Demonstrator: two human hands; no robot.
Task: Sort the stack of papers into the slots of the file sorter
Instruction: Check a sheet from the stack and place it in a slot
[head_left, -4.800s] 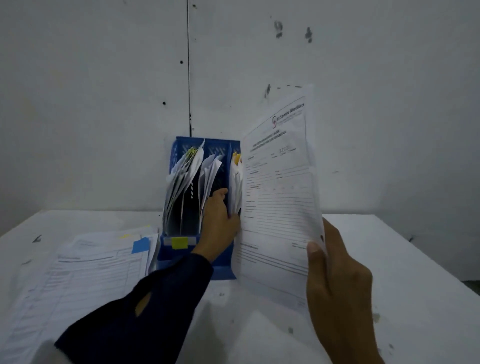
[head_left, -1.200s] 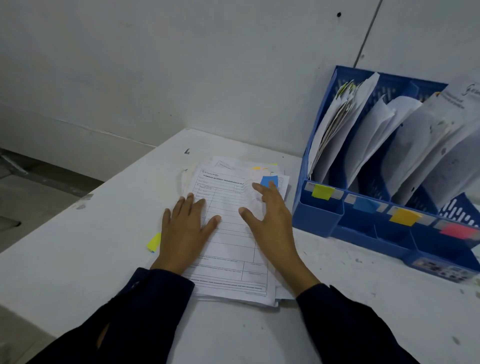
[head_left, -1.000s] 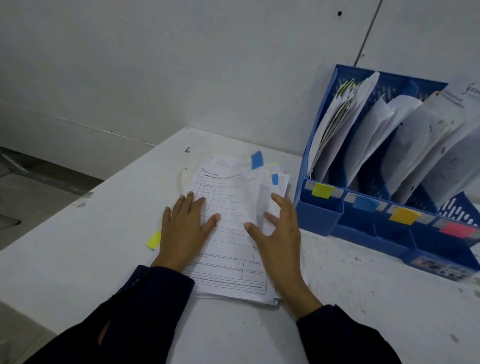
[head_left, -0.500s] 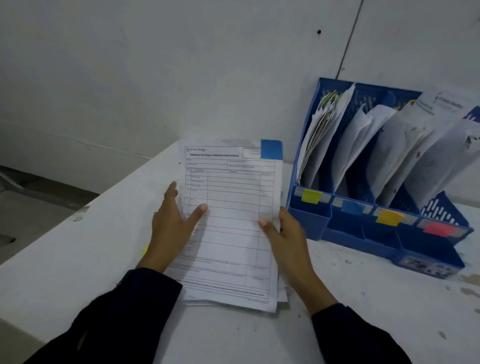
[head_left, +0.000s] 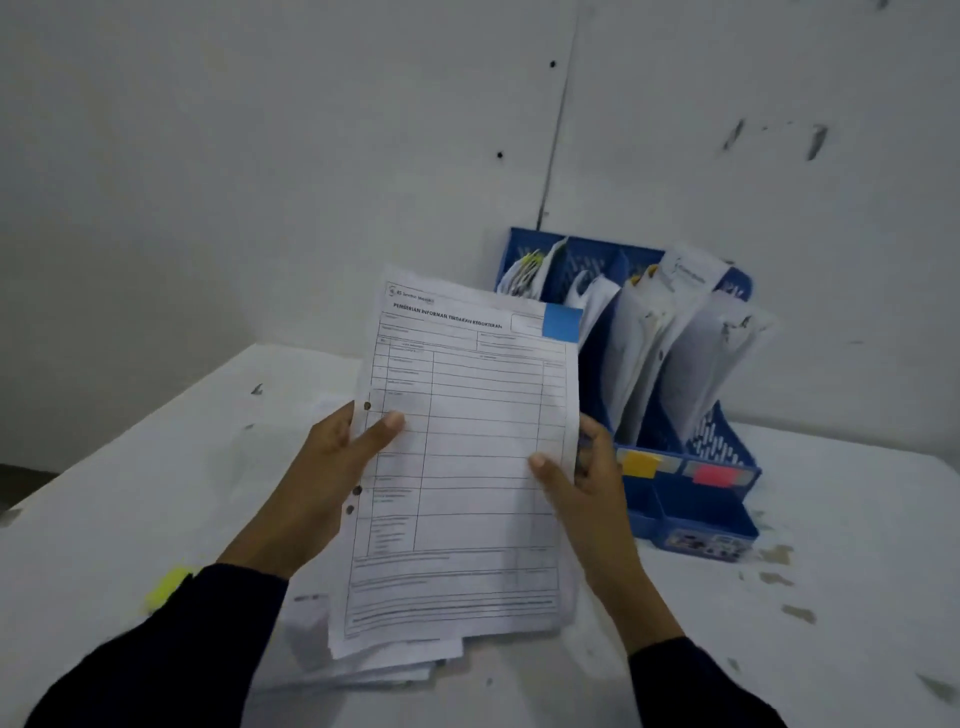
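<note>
A printed form sheet (head_left: 483, 457) with a blue sticky tab at its top right corner is tilted up off the stack of papers (head_left: 384, 667) on the white table. My left hand (head_left: 322, 483) grips its left edge, thumb on the front. My right hand (head_left: 582, 488) grips its right edge the same way. The blue file sorter (head_left: 696, 499) stands to the right against the wall, its slots holding several leaning sheets. Yellow and red tabs mark the front of two of its slots; the left slots' fronts are hidden behind the sheet.
A loose yellow sticky note (head_left: 166, 587) lies on the table (head_left: 831, 519) left of my left sleeve. The grey wall (head_left: 260, 156) rises right behind the table and sorter. The table's left edge drops off to a dark floor.
Both hands went from lying flat on the stack to holding its top sheet by the side edges, and have raised it higher and tilted it towards me.
</note>
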